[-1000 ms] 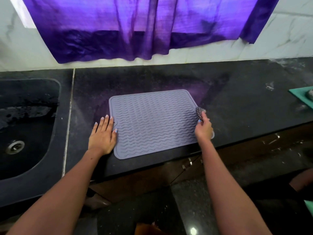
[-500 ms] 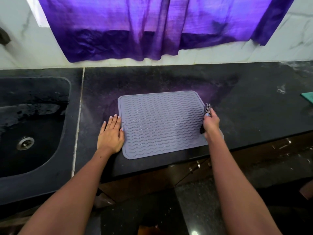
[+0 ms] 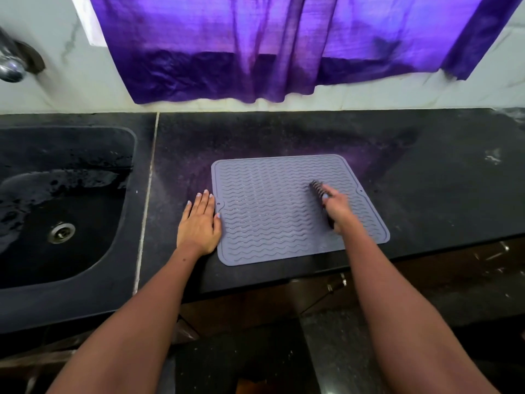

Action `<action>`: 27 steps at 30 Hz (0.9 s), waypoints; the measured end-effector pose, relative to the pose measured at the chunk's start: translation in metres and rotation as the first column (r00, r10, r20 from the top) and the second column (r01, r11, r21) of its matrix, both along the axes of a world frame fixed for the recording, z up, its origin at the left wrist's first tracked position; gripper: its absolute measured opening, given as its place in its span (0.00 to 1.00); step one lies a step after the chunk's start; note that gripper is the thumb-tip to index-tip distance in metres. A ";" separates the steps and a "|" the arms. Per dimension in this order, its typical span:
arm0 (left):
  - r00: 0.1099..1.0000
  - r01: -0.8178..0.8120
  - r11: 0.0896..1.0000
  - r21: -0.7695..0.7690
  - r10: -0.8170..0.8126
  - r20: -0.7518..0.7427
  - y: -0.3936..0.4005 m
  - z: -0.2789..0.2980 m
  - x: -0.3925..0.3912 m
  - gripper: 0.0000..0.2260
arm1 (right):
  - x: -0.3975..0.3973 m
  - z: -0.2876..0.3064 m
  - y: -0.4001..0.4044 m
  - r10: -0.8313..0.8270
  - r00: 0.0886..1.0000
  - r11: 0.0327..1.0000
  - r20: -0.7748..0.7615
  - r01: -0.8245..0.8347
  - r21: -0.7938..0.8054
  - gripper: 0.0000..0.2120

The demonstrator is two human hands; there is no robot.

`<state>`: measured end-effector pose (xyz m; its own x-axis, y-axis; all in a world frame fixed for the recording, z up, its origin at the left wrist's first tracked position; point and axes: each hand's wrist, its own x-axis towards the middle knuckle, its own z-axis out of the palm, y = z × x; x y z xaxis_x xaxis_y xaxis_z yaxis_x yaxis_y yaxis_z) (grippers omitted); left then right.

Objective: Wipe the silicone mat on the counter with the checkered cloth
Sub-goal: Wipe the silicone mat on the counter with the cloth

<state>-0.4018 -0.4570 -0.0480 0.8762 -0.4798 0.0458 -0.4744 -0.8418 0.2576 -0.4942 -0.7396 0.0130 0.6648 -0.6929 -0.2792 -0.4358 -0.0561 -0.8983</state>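
A grey silicone mat [image 3: 272, 211] with wavy ridges lies flat on the black counter [image 3: 426, 180], near its front edge. My left hand [image 3: 199, 223] rests flat on the counter against the mat's left edge, fingers extended. My right hand [image 3: 338, 210] is on the right part of the mat, closed around a bunched checkered cloth [image 3: 316, 186]. Only a dark patterned tip of the cloth shows past my fingers. The hand looks motion-blurred.
A black sink [image 3: 56, 200] with a metal drain [image 3: 61, 231] lies to the left, and a tap [image 3: 12, 64] sticks out at the upper left. A purple curtain [image 3: 284, 46] hangs on the wall behind the counter.
My right hand has slid left with the cloth, from the mat's right edge onto its surface. The left hand has stayed at the mat's left edge. The view has shifted left.
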 end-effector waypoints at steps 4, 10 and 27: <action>1.000 0.005 1.000 -0.004 -0.005 -0.004 0.002 0.000 0.002 0.24 | 0.017 0.021 0.022 -0.233 0.965 0.971 0.119 0.237 -0.021 0.22; 1.000 0.000 1.000 -0.014 0.000 -0.002 0.001 -0.001 0.002 0.24 | 0.020 -0.028 0.072 0.304 0.864 0.643 -0.401 -0.497 -0.583 0.30; 1.000 -0.008 1.000 -0.004 0.008 0.013 0.001 -0.001 0.000 0.26 | 0.041 -0.026 0.122 0.366 0.902 0.745 -0.230 -0.432 -0.509 0.28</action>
<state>-0.4014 -0.4561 -0.0485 0.8793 -0.4725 0.0590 -0.4709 -0.8446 0.2548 -0.4534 -0.6178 -0.0129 0.9028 -0.4288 -0.0322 -0.3557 -0.7026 -0.6164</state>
